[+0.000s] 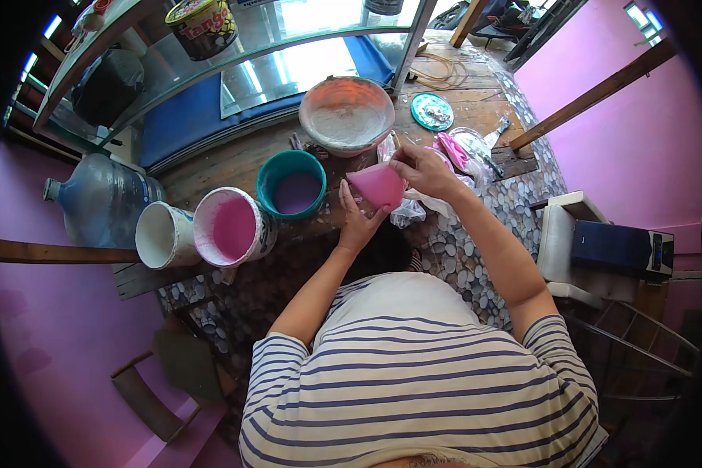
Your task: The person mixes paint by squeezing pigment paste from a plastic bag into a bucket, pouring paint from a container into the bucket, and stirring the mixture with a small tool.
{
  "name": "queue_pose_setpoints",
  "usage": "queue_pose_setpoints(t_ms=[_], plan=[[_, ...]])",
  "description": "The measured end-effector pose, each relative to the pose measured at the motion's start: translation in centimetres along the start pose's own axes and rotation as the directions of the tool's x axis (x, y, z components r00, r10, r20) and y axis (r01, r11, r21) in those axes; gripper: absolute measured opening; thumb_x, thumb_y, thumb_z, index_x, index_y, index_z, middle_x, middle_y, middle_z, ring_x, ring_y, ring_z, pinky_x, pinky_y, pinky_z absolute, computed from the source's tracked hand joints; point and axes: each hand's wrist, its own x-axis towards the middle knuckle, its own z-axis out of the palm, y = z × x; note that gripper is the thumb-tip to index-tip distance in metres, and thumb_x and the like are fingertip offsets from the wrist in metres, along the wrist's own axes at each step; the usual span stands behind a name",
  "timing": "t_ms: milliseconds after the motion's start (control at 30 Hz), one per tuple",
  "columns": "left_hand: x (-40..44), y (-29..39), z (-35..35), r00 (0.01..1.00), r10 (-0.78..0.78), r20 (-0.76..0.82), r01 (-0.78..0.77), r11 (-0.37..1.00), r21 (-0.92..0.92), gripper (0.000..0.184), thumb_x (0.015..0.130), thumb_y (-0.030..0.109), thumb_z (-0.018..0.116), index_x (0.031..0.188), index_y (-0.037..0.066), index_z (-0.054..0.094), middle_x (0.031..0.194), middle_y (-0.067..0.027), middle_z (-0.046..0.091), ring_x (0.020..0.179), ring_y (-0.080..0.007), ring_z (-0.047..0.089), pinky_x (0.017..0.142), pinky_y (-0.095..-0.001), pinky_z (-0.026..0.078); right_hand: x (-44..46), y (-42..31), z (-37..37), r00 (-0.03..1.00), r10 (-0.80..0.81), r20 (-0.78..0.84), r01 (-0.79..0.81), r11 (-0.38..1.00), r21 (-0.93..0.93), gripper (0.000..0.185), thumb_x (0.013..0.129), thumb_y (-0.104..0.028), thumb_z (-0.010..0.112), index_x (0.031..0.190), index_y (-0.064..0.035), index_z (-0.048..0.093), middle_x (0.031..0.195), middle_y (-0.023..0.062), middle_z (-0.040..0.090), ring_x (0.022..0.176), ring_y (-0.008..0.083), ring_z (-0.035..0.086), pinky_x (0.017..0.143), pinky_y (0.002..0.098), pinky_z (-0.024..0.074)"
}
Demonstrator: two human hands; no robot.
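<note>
Between my two hands is a smooth pink tapered piece (379, 187), shaped somewhat like a cup or cone and tilted over. My left hand (357, 225) supports it from the left and below, thumb and fingers around its side. At its upper right edge, my right hand (423, 168) is closed in a pinch; a thin light stick-like bit (396, 141) shows by its fingertips, too small to name. Just left stands a teal bucket (267, 175) with dull purple liquid. Beyond my hands sits a wide bowl (308, 117) with an orange inside and whitish residue.
A white bucket of pink liquid (203, 242), a pale bucket (143, 238) and a large water jug (97, 199) line the left. Clear plastic bags (408, 214), a teal lid (417, 105) and pink-smeared items (451, 150) lie right. A glass cabinet (288, 48) stands behind.
</note>
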Motion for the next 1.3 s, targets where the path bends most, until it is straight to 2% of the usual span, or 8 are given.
queue_pose_setpoints(t_ms=[167,200,267,367,467,567,633,1300], plan=[[0.7,1.6,-0.1,0.957,0.288,-0.049,-0.277,0.948,0.153,0.102,0.089,0.050,0.072,0.156,-0.004,0.015,0.159,-0.0288,0.019,0.148,-0.0453,0.022,0.118,-0.0508,0.028,-0.1,1.8,0.9,1.000,0.027,0.001,-0.027,0.998,0.057,0.023,0.091,-0.018,0.070,0.099,0.0035,0.066,0.089,0.0173,0.069,0.081,0.0258,0.068,0.075,0.0369,0.0527],[1.2,1.7,0.0,0.957,0.287,-0.051,-0.277,0.949,0.154,0.102,0.089,0.050,0.072,0.156,-0.004,0.015,0.159,-0.0288,0.019,0.148,-0.0453,0.022,0.118,-0.0508,0.028,-0.1,1.7,1.1,1.000,0.006,0.017,-0.005,1.000,-0.005,0.020,0.093,-0.016,0.069,0.101,0.0021,0.064,0.088,0.0118,0.067,0.080,0.0197,0.065,0.073,0.0342,0.0530],[2.4,1.8,0.1,0.940,0.321,-0.119,-0.322,0.947,0.007,0.065,0.098,0.033,0.065,0.148,-0.001,0.040,0.152,-0.0238,0.039,0.147,-0.0389,0.032,0.118,-0.0483,0.028,0.0,1.5,1.6,0.999,-0.017,0.037,0.019,0.998,-0.065,0.017,0.096,-0.014,0.067,0.102,0.0008,0.063,0.086,0.0064,0.066,0.080,0.0135,0.063,0.071,0.0316,0.0533],[3.9,0.9,-0.6,0.921,0.387,-0.047,-0.387,0.922,0.023,0.033,0.101,0.016,0.059,0.130,0.002,0.060,0.136,-0.0173,0.059,0.137,-0.0332,0.049,0.114,-0.0435,0.036,0.1,1.1,2.6,0.999,-0.033,0.040,0.038,0.989,-0.140,0.023,0.088,-0.018,0.071,0.096,0.0026,0.067,0.089,0.0180,0.069,0.083,0.0293,0.069,0.077,0.0392,0.0530],[4.1,0.9,-1.2,0.972,0.226,-0.057,-0.233,0.953,-0.196,0.020,0.100,0.010,0.057,0.116,0.003,0.066,0.121,-0.0137,0.067,0.122,-0.0297,0.061,0.107,-0.0384,0.044,0.5,2.2,3.8,0.999,0.004,0.038,0.001,0.993,-0.121,0.022,0.088,-0.019,0.071,0.095,0.0020,0.067,0.089,0.0180,0.069,0.084,0.0305,0.068,0.077,0.0399,0.0532],[4.3,-0.8,-1.2,0.983,0.184,-0.012,-0.182,0.959,-0.218,0.016,0.099,0.007,0.057,0.111,0.002,0.066,0.114,-0.0124,0.067,0.111,-0.0269,0.065,0.098,-0.0362,0.050,0.9,3.8,5.1,0.999,-0.011,0.037,0.017,0.986,-0.166,0.022,0.088,-0.019,0.071,0.095,0.0016,0.068,0.088,0.0181,0.069,0.084,0.0313,0.068,0.077,0.0408,0.0536],[4.1,-1.2,-1.5,0.986,0.167,-0.020,-0.168,0.964,-0.208,0.014,0.098,0.007,0.058,0.108,0.002,0.066,0.110,-0.0121,0.067,0.106,-0.0266,0.065,0.095,-0.0363,0.050,1.1,4.2,5.6,0.998,-0.047,0.036,0.054,0.975,-0.216,0.022,0.091,-0.019,0.072,0.096,0.0015,0.069,0.085,0.0129,0.069,0.077,0.0211,0.067,0.071,0.0356,0.0536],[4.3,-1.2,-0.6,0.998,0.062,-0.033,-0.065,0.993,-0.100,0.011,0.093,0.012,0.064,0.095,0.001,0.067,0.097,-0.0130,0.064,0.090,-0.0301,0.064,0.081,-0.0381,0.051,2.1,8.2,7.0,0.998,-0.001,-0.070,-0.013,0.981,-0.195,0.021,0.089,-0.017,0.068,0.097,0.0031,0.067,0.089,0.0190,0.069,0.084,0.0291,0.068,0.076,0.0385,0.0528]])
